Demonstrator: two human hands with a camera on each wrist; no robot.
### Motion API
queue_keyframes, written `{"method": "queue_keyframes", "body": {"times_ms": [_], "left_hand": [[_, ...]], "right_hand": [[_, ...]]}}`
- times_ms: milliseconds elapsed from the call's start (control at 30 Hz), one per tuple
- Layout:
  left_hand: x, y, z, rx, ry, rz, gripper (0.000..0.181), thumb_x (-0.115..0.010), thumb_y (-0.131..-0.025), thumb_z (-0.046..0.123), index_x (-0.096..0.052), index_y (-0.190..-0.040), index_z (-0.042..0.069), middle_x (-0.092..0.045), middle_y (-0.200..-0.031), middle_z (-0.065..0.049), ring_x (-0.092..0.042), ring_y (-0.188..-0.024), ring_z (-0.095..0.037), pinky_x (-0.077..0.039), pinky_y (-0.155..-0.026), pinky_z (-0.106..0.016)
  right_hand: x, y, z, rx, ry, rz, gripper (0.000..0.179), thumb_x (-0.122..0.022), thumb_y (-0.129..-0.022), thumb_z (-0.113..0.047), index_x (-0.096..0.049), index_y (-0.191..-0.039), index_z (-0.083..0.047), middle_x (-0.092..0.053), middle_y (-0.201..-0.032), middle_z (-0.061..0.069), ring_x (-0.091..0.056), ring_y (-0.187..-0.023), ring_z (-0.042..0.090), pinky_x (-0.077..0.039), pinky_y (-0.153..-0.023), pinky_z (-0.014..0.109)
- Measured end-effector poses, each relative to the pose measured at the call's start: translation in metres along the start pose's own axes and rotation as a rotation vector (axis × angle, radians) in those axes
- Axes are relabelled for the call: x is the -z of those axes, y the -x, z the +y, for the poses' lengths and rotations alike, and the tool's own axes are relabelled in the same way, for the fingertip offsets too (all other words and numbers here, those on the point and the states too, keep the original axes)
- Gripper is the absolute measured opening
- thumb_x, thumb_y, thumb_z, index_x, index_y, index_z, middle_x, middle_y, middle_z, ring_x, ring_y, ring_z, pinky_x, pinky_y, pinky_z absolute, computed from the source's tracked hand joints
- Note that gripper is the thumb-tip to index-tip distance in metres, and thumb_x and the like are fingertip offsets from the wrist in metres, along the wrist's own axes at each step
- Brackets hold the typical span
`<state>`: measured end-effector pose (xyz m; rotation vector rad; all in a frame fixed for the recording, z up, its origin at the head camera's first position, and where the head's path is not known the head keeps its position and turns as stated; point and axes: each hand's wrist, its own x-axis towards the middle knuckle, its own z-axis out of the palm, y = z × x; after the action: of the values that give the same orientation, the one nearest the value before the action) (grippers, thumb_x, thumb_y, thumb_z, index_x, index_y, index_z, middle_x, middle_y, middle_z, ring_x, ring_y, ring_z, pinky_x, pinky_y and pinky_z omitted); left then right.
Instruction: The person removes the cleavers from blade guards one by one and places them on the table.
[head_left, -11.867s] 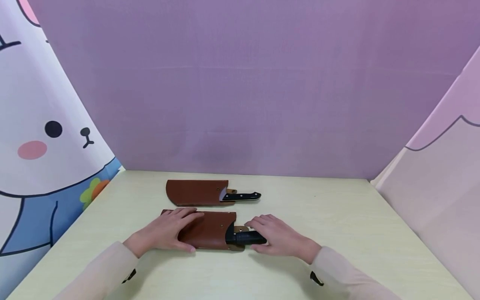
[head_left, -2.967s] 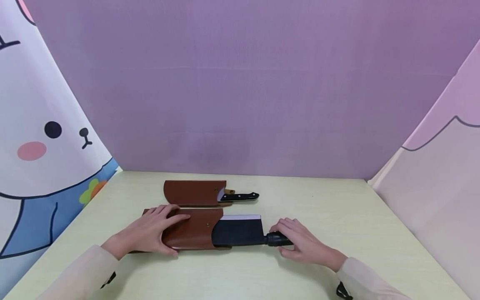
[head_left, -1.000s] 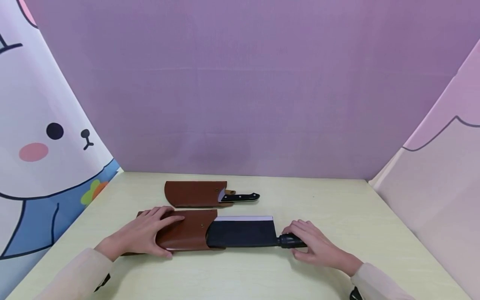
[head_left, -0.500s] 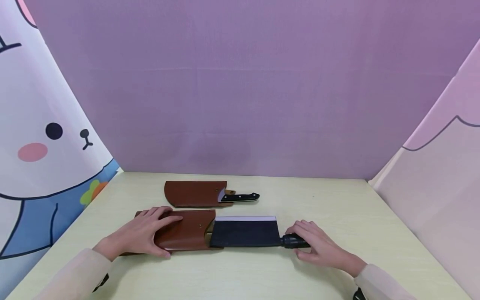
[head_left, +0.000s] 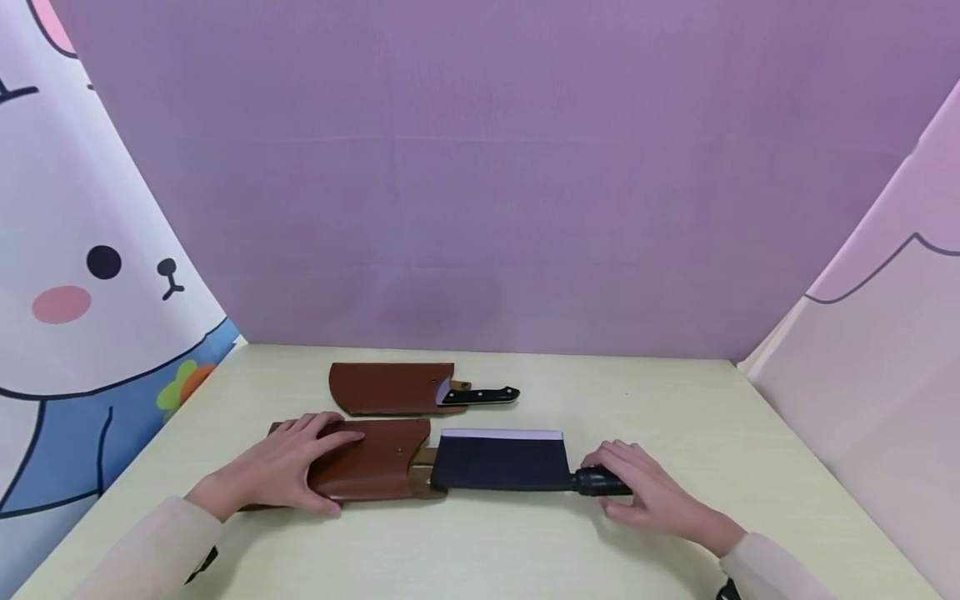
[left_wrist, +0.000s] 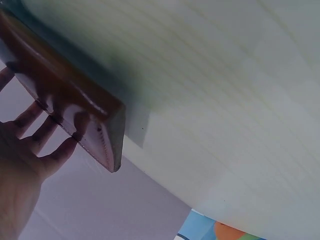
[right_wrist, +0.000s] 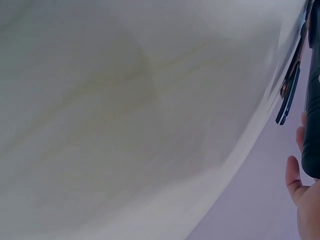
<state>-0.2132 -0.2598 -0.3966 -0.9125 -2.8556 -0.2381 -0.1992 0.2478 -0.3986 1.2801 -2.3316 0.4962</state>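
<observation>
Across the tabletop (head_left: 487, 554): I saw the pale surface run back to a purple backdrop (head_left: 487, 183).
Near sheath (head_left: 386, 471): brown, lying flat, with the left grip (head_left: 281, 468) resting across it, fingers spread, thumb by the near edge.
Black cleaver (head_left: 501, 463): it sat just right of that sheath's mouth, its near left corner overlapping the tan flap (head_left: 422, 473); I couldn't tell whether the blade touched the tabletop.
Right grip (head_left: 648, 497): curled round the cleaver's handle.
Far sheath (head_left: 390, 388): brown too, holding a small knife (head_left: 483, 395), black riveted handle pointing right.
</observation>
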Motion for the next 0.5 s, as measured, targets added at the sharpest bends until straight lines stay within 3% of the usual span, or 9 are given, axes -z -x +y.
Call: {"method": "queue_keyframes", "body": {"times_ms": [300, 500], "left_hand": [[-0.002, -0.003, -0.002, -0.016, 0.014, 0.002, 0.090, -0.061, -0.058, 0.078, -0.045, -0.133, 0.030, -0.041, -0.130, -0.004, -0.041, -0.117, -0.026, -0.038, -0.088, -0.052], [0.000, -0.001, -0.003, -0.024, 0.028, 0.005, 0.091, -0.061, -0.058, 0.078, -0.045, -0.134, 0.030, -0.041, -0.130, -0.004, -0.041, -0.117, -0.025, -0.038, -0.087, -0.052]], "right_hand": [[0.007, 0.008, 0.003, -0.038, 0.003, -0.009, 0.045, -0.069, -0.063, -0.010, -0.058, -0.106, -0.017, -0.055, -0.095, -0.014, -0.045, -0.083, 0.000, -0.033, -0.073, 0.021], [0.016, 0.012, -0.001, -0.010, 0.019, 0.035, 0.049, -0.071, -0.058, -0.007, -0.059, -0.105, -0.015, -0.052, -0.092, -0.017, -0.044, -0.081, -0.003, -0.029, -0.072, 0.016]]}}
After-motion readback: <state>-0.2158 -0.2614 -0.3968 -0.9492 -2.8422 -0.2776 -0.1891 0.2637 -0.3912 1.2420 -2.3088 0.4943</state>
